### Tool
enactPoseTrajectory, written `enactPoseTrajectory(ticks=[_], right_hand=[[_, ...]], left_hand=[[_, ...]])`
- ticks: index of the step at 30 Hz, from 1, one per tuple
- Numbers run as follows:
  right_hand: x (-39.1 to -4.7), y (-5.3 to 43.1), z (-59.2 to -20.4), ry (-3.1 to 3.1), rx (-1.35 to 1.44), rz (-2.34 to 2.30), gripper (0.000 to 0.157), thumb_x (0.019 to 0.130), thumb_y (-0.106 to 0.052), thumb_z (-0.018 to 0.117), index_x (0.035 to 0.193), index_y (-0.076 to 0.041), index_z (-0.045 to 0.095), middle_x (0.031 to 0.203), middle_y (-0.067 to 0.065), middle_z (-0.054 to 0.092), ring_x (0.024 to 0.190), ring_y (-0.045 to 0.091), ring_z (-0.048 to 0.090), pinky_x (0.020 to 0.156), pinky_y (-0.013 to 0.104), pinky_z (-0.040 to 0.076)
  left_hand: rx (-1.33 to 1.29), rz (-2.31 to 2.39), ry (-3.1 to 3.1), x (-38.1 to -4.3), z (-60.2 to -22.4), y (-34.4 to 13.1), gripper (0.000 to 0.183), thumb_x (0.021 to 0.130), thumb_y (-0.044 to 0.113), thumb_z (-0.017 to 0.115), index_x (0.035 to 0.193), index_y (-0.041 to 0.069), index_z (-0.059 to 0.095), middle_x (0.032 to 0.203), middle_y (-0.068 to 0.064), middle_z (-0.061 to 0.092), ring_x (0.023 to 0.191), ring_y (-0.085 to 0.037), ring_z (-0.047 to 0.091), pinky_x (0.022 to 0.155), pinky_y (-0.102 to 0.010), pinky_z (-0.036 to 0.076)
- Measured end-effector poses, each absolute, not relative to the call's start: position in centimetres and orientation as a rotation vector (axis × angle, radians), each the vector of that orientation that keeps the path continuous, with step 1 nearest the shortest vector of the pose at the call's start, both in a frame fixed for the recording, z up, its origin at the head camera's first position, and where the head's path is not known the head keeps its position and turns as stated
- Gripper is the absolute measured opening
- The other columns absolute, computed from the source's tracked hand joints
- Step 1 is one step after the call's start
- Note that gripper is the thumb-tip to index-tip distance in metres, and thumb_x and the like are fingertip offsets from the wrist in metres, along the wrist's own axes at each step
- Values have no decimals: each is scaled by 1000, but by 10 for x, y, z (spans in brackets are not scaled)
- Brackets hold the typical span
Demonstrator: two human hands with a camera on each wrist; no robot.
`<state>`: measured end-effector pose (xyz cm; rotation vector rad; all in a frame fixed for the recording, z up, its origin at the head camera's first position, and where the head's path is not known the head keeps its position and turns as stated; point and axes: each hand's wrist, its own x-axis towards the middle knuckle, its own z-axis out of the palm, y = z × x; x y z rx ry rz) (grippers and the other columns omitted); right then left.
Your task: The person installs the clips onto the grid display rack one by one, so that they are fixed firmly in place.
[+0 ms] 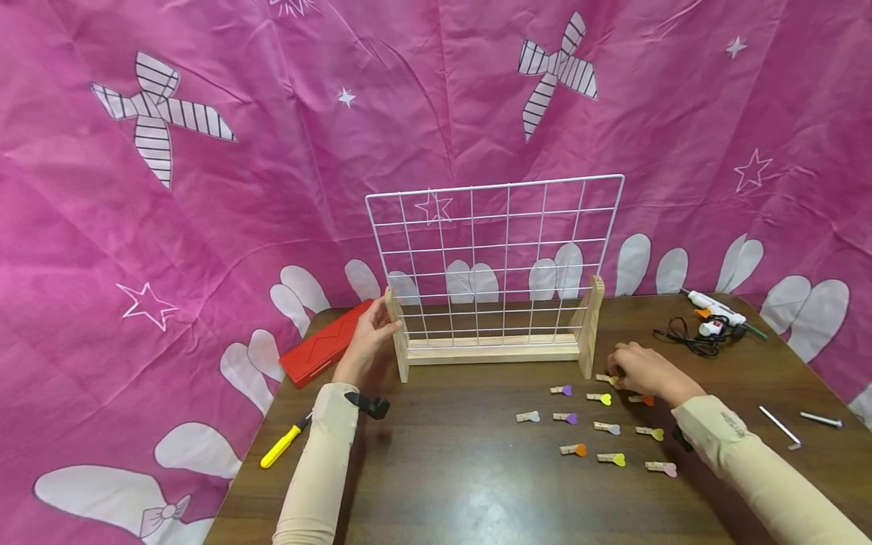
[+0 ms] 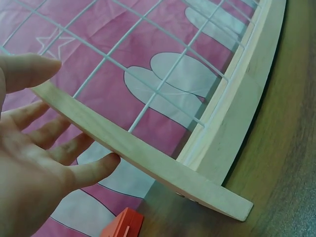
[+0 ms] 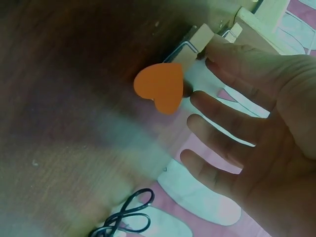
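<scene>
At centre of the frame, the left hand [image 1: 368,337] holds the wire rack [image 1: 493,354] by its left end; right of centre, the right hand [image 1: 647,372] touches or nearly touches a yellow-heart clip [image 1: 605,378], pinching one cannot tell.

Smooth wooden stand [image 1: 493,353], metal grid [image 1: 507,244]; wooden pegs [image 1: 602,427]; glossy tabletop [image 1: 470,469].

The left hand [image 2: 29,177], rack [image 2: 148,155] and red box [image 2: 123,226] run off the left wrist view, the cord [image 3: 144,217] off the right wrist's. We cannot tell whether the right hand [image 1: 643,373] grips the clip [image 1: 603,378] it partly hides, nor see the tip of the screwdriver [image 1: 281,446], lost behind the left sleeve [image 1: 316,462].
</scene>
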<state>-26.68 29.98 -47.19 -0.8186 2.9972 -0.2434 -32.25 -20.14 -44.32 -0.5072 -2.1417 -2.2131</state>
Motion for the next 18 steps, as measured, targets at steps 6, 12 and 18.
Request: enactPoseTrajectory(ticks=[6,12,18], right_hand=[[-267,301,-462,2950,-714,-432,15,74,-11,73,73,-15,58,72,-3,51,63,14,45,53,31,37],[-262,304,-440,2999,-735,-631,14,72,-12,74,72,-16,60,71,-7,56,65,10,49,58,30,42],[-255,299,-408,3077,-880,-700,14,74,-7,71,77,-17,62,75,-10,60,72,10,55,63,32,44]], left_hand=[[-520,-2207,-2152,-319,-438,-199,54,86,-14,51,136,-5,34,135,-25,40,125,-38,36,101,-45,33],[-511,-2181,-2165,-308,-426,-195,51,86,-14,50,135,-8,35,134,-30,40,125,-45,33,93,-27,39],[-471,-2203,-2172,-306,-426,-195,51,86,-13,50,134,-10,35,133,-29,41,123,-46,35,88,-28,43]])
